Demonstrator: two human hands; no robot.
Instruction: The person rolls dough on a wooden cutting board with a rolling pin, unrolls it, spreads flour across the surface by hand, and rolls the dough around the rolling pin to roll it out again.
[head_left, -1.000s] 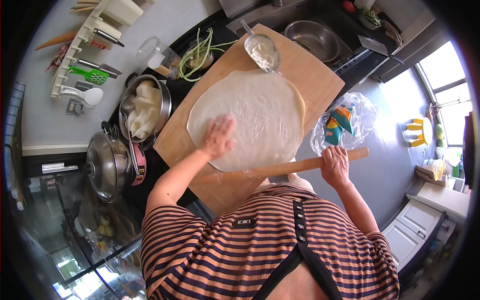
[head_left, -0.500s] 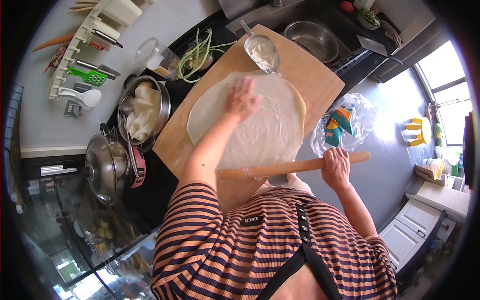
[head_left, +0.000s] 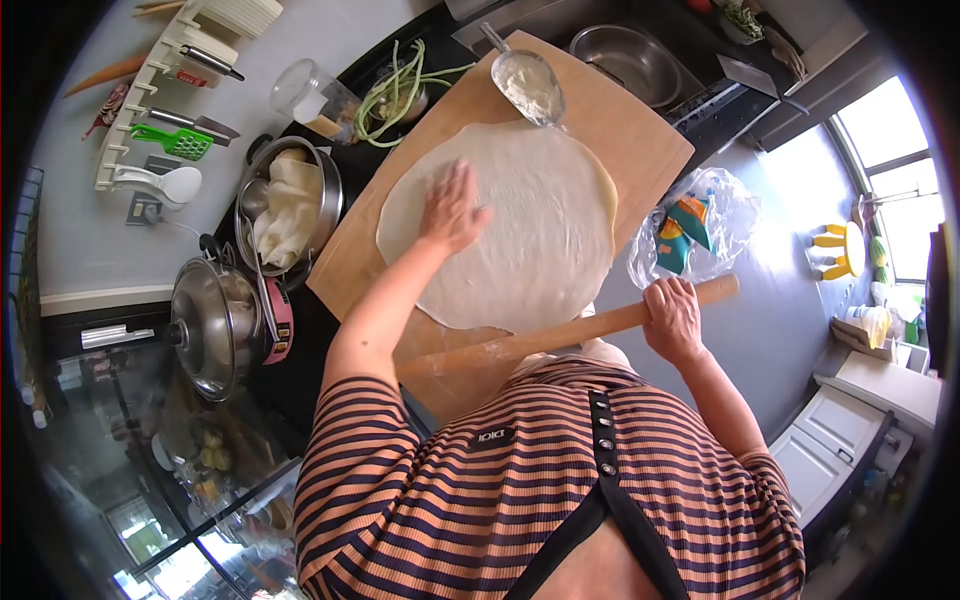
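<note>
A wide, thin round sheet of dough (head_left: 530,230) lies on the wooden board (head_left: 630,130), with faint streaks of flour and small wrinkles on it. My left hand (head_left: 455,212) rests flat on the left part of the sheet, fingers stretched out. Wrapped round a long wooden rolling pin (head_left: 580,328) near its right end is my right hand (head_left: 674,312). The pin slants across in front of my body, along the near side of the dough, its left end over the board by my left forearm. A metal scoop of flour (head_left: 528,88) sits at the dough's far edge.
Left of the board stand a pot with a white cloth (head_left: 290,215) and a lidded steel pan (head_left: 212,325). Green long beans (head_left: 398,95) and a clear plastic jar (head_left: 305,92) are behind. A steel basin (head_left: 630,65) sits far right; a plastic bag (head_left: 725,220) lies right of the board.
My left hand has slid left and slightly nearer over the dough. The rolling pin's left end has come lower and further left, and the dough's near edge now shows apart from it.
</note>
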